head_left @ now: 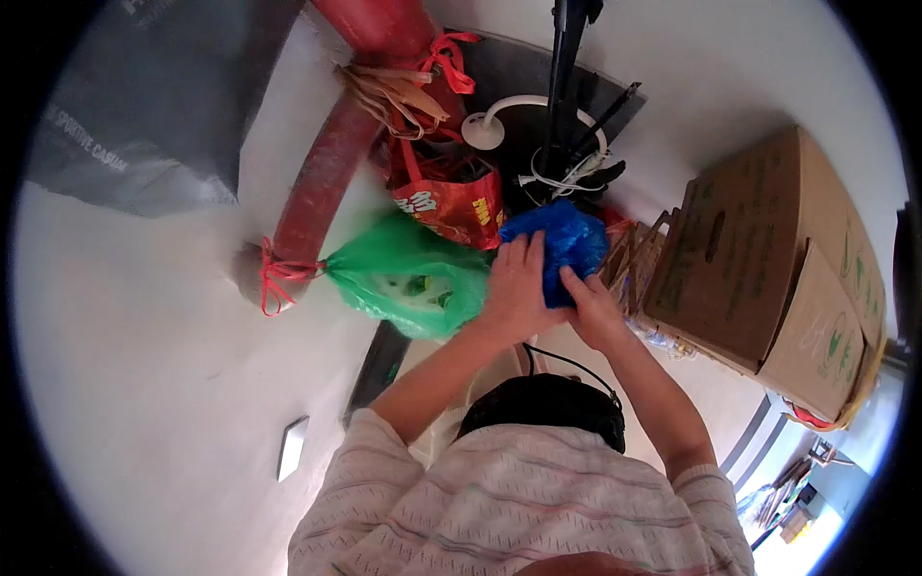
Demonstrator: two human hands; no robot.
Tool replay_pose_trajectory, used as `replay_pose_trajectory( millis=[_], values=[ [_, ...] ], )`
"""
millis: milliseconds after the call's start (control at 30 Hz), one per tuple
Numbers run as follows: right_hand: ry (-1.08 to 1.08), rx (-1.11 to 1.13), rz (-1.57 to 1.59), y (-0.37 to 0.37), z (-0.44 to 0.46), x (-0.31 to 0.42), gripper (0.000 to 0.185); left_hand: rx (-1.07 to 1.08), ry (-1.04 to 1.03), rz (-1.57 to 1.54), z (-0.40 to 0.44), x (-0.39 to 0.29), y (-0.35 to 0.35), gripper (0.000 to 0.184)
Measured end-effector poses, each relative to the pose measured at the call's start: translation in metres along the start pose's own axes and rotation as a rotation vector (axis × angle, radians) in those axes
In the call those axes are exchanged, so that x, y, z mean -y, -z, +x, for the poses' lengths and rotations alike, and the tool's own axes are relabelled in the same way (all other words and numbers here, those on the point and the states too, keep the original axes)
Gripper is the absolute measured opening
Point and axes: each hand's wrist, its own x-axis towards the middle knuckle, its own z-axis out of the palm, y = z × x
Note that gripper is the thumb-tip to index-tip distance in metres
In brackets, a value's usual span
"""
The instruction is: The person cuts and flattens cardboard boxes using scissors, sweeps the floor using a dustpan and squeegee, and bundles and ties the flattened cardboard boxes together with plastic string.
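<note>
A crumpled blue plastic bag (574, 242) is between my two hands, in the middle of the view. My left hand (516, 285) lies along its left side, fingers close together and pressed on the plastic. From the lower right, my right hand (595, 309) grips the bag's bottom edge, the thumb side uppermost; some fingertips are hidden. What the bag contains cannot be made out. Just left of my left hand hangs a green plastic bag (408, 278) with pale and green contents. Behind it is a shiny red bag (451, 202) with yellow print.
Thick red pipes (331, 182) with red ties run along the wall. A white curved lamp (483, 131) and black stand (562, 86) are behind my hands. A large cardboard box (730, 245) stands at right. A dark bag (144, 106) is at upper left.
</note>
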Motion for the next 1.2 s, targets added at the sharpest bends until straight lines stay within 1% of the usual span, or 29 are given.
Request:
replay_pose_trajectory(
  millis=[33,67,133,167,200,233,300,333,400,467,533,567,600,700,800,867,933,1033,1067,1167,1200],
  values=[
    [0.01,0.037,-0.096,-0.002,-0.001,0.003,0.041,-0.017,0.0,0.018,0.001,0.005,0.007,0.083],
    [0.034,0.228,-0.037,0.0,0.003,0.001,0.043,-0.067,-0.004,0.012,0.0,0.011,0.013,0.081],
    [0.178,0.34,-0.239,-0.006,0.003,0.01,0.045,-0.162,-0.017,0.002,-0.002,0.022,0.025,0.077],
    [0.253,0.391,-0.342,-0.01,0.003,0.013,0.046,-0.158,0.035,-0.036,-0.001,0.026,0.034,0.074],
    [0.319,0.441,-0.284,-0.013,0.004,0.012,0.049,-0.154,0.086,-0.074,0.001,0.028,0.045,0.072],
    [0.377,0.425,-0.23,-0.02,-0.001,0.017,0.05,-0.149,0.134,-0.115,0.004,0.03,0.055,0.069],
    [0.488,0.387,-0.121,-0.033,-0.017,0.034,0.052,-0.28,0.1,-0.218,0.013,0.039,0.071,0.064],
    [0.516,0.363,-0.148,-0.031,-0.02,0.038,0.052,-0.345,0.088,-0.271,0.019,0.042,0.079,0.062],
    [0.571,0.316,-0.205,-0.021,-0.023,0.046,0.052,-0.557,-0.013,-0.334,0.051,0.027,0.109,0.059],
    [0.433,0.276,-0.213,-0.005,-0.028,0.043,0.05,-0.677,-0.212,-0.165,0.095,0.009,0.145,0.057],
    [0.323,0.234,-0.232,0.013,-0.036,0.034,0.049,-0.748,-0.29,0.086,0.149,0.007,0.154,0.054],
    [0.286,0.213,-0.244,0.022,-0.04,0.027,0.048,-0.796,-0.387,0.277,0.175,0.006,0.156,0.056],
    [0.248,0.189,-0.252,0.03,-0.045,0.022,0.047,-0.801,-0.486,0.334,0.203,0.009,0.157,0.042],
    [0.193,0.115,-0.17,0.053,-0.059,0.008,0.04,-0.513,-0.58,0.706,0.261,0.033,0.161,0.046],
    [0.169,0.034,-0.127,0.066,-0.07,-0.002,0.041,-0.34,-0.58,0.906,0.304,0.057,0.157,0.041],
    [0.144,-0.003,-0.094,0.069,-0.075,-0.006,0.04,-0.212,-0.524,1.043,0.319,0.056,0.148,0.029],
    [0.135,-0.029,-0.057,0.073,-0.078,-0.01,0.038,-0.103,-0.452,1.198,0.327,0.057,0.137,0.026],
    [0.154,-0.059,0.0,0.079,-0.08,-0.016,0.034,-0.069,-0.369,1.319,0.332,0.062,0.124,0.024],
    [0.164,-0.074,0.009,0.082,-0.081,-0.018,0.033,-0.037,-0.355,1.318,0.338,0.066,0.119,0.023],
    [0.183,-0.102,0.028,0.091,-0.088,-0.021,0.034,-0.054,-0.338,1.277,0.354,0.083,0.108,0.023],
    [0.189,-0.108,0.033,0.094,-0.091,-0.022,0.035,0.026,-0.266,1.285,0.36,0.086,0.107,0.025]
  ],
)
